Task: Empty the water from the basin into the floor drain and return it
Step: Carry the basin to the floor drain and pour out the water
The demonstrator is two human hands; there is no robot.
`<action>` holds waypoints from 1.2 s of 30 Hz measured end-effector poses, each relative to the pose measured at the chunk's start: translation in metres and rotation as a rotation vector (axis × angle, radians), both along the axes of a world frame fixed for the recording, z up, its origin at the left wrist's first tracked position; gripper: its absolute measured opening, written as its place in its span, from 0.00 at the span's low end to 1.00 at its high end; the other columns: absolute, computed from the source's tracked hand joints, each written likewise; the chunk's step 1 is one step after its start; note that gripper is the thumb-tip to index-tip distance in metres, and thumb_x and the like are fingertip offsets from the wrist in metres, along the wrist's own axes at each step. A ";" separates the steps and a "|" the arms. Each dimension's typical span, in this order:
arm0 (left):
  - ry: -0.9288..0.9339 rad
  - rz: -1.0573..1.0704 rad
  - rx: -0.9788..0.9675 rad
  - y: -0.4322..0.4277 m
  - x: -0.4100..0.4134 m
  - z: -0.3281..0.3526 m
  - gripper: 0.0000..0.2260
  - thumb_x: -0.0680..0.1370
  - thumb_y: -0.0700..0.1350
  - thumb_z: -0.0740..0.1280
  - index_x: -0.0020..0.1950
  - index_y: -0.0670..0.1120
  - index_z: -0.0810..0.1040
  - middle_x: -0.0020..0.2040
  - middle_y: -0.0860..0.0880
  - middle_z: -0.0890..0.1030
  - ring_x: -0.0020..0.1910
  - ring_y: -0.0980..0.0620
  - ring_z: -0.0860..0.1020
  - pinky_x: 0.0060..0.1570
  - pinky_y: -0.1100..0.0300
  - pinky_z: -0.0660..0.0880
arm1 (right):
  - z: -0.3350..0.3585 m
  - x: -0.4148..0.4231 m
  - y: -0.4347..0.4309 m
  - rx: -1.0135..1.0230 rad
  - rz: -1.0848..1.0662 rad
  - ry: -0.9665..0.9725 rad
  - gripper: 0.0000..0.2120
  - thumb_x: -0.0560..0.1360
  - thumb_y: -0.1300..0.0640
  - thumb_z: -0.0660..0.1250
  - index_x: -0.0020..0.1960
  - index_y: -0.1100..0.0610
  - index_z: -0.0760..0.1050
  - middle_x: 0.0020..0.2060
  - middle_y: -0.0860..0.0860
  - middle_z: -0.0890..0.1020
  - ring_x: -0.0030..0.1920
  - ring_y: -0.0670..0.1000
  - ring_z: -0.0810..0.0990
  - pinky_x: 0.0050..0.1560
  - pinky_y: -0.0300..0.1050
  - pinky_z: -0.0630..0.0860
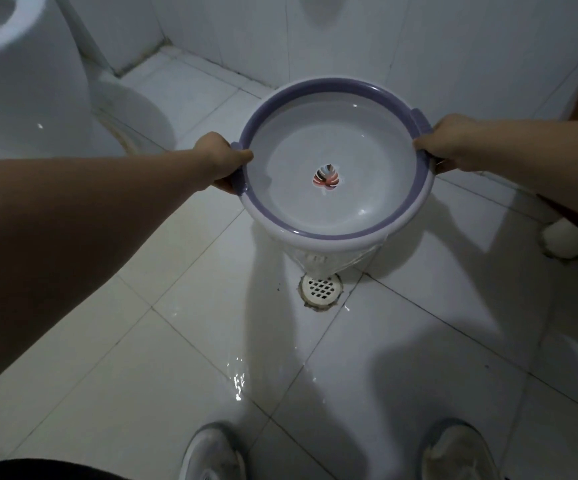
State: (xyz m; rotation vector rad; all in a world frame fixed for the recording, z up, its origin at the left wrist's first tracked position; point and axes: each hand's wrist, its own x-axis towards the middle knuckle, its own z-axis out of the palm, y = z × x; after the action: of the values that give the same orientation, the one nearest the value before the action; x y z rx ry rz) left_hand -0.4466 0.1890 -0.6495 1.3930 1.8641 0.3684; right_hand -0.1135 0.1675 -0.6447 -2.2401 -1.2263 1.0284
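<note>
We hold the round white plastic basin with a purple rim (336,216) in the air, our left hand (220,161) clasped on its left handle and our right hand (453,143) clasped on its right one. It tips toward us, near lip lowest, directly above and just beyond the round white floor-drain grate (321,288). Water (322,263) sheets off that lip onto the grate. Tilting further should finish it.

basin (336,216): white, purple rim, striped leaf print in red, black and pale tones at its centre
drain (322,287): off-white lattice grate
floor (163,341): pale glossy tiles
shoes (211,455): white
</note>
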 end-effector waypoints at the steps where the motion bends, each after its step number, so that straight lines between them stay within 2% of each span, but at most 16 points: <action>1: -0.004 0.002 0.001 0.001 -0.001 -0.001 0.17 0.78 0.49 0.67 0.58 0.36 0.76 0.40 0.42 0.82 0.32 0.46 0.84 0.21 0.60 0.79 | 0.001 -0.001 -0.001 0.003 0.006 -0.001 0.19 0.79 0.60 0.61 0.66 0.71 0.67 0.48 0.60 0.76 0.40 0.59 0.78 0.39 0.51 0.77; 3: -0.007 0.012 0.001 0.002 -0.001 -0.002 0.17 0.78 0.49 0.67 0.57 0.37 0.76 0.38 0.42 0.82 0.30 0.46 0.83 0.21 0.60 0.78 | 0.001 0.000 -0.002 0.015 0.017 -0.001 0.18 0.79 0.61 0.61 0.65 0.71 0.68 0.48 0.60 0.75 0.37 0.58 0.76 0.33 0.49 0.75; 8: 0.017 0.020 0.005 0.005 -0.001 -0.005 0.16 0.77 0.50 0.68 0.55 0.38 0.76 0.38 0.43 0.82 0.25 0.49 0.83 0.19 0.62 0.75 | -0.001 0.001 -0.002 0.008 0.023 -0.007 0.17 0.79 0.62 0.61 0.64 0.71 0.68 0.48 0.61 0.75 0.34 0.56 0.75 0.33 0.49 0.75; 12: 0.021 0.017 -0.002 0.007 -0.002 -0.007 0.18 0.78 0.51 0.68 0.58 0.37 0.77 0.40 0.42 0.83 0.27 0.48 0.83 0.19 0.62 0.75 | -0.001 0.001 0.000 0.001 0.011 0.002 0.18 0.79 0.61 0.61 0.65 0.70 0.68 0.48 0.61 0.76 0.37 0.57 0.76 0.37 0.51 0.75; 15: 0.017 0.012 -0.005 0.008 -0.002 -0.007 0.18 0.77 0.51 0.68 0.58 0.37 0.77 0.41 0.42 0.83 0.26 0.48 0.83 0.19 0.62 0.75 | -0.001 0.002 0.000 0.006 0.011 0.005 0.18 0.79 0.61 0.61 0.65 0.70 0.68 0.47 0.61 0.76 0.34 0.55 0.76 0.33 0.48 0.74; 19: 0.002 0.004 -0.004 0.009 -0.003 -0.007 0.17 0.78 0.50 0.68 0.58 0.38 0.77 0.40 0.42 0.83 0.25 0.48 0.83 0.19 0.62 0.75 | -0.001 0.003 0.000 0.002 0.008 0.008 0.19 0.79 0.60 0.61 0.65 0.70 0.68 0.48 0.62 0.76 0.40 0.59 0.78 0.36 0.50 0.74; 22: 0.009 -0.003 -0.004 0.010 -0.003 -0.006 0.16 0.78 0.50 0.68 0.57 0.39 0.77 0.40 0.43 0.83 0.26 0.49 0.83 0.19 0.63 0.75 | -0.001 0.004 0.000 0.010 0.012 0.020 0.19 0.79 0.60 0.61 0.65 0.70 0.68 0.48 0.62 0.77 0.34 0.56 0.76 0.30 0.46 0.73; 25: 0.010 -0.003 -0.004 0.010 -0.003 -0.005 0.15 0.78 0.51 0.68 0.55 0.40 0.77 0.40 0.44 0.83 0.25 0.49 0.83 0.18 0.63 0.74 | -0.001 0.004 0.000 0.013 0.020 0.014 0.18 0.79 0.60 0.61 0.64 0.70 0.68 0.47 0.61 0.77 0.33 0.54 0.76 0.29 0.46 0.73; 28: 0.011 -0.002 -0.002 0.010 -0.002 -0.005 0.14 0.78 0.50 0.67 0.53 0.40 0.76 0.38 0.44 0.82 0.23 0.50 0.82 0.17 0.63 0.73 | -0.001 0.004 0.000 0.016 0.020 0.020 0.18 0.79 0.60 0.61 0.65 0.70 0.68 0.47 0.61 0.77 0.36 0.57 0.77 0.31 0.47 0.74; 32: 0.014 -0.006 -0.011 0.008 -0.002 -0.005 0.13 0.78 0.50 0.67 0.53 0.40 0.76 0.38 0.43 0.82 0.27 0.47 0.83 0.18 0.62 0.76 | 0.000 0.004 -0.001 0.010 0.028 0.019 0.18 0.79 0.60 0.61 0.65 0.70 0.69 0.44 0.60 0.77 0.34 0.55 0.76 0.32 0.47 0.75; 36: 0.015 -0.010 -0.021 0.007 -0.002 -0.006 0.13 0.78 0.50 0.67 0.52 0.40 0.76 0.38 0.43 0.83 0.28 0.48 0.83 0.19 0.62 0.76 | -0.001 0.004 -0.002 0.002 0.027 0.019 0.18 0.79 0.60 0.61 0.65 0.70 0.69 0.48 0.61 0.77 0.40 0.59 0.78 0.40 0.51 0.77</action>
State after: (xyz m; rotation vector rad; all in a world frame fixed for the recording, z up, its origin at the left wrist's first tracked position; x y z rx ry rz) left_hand -0.4484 0.1963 -0.6554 1.3934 1.8675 0.3332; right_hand -0.1099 0.1658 -0.6458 -2.2131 -1.2525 1.0558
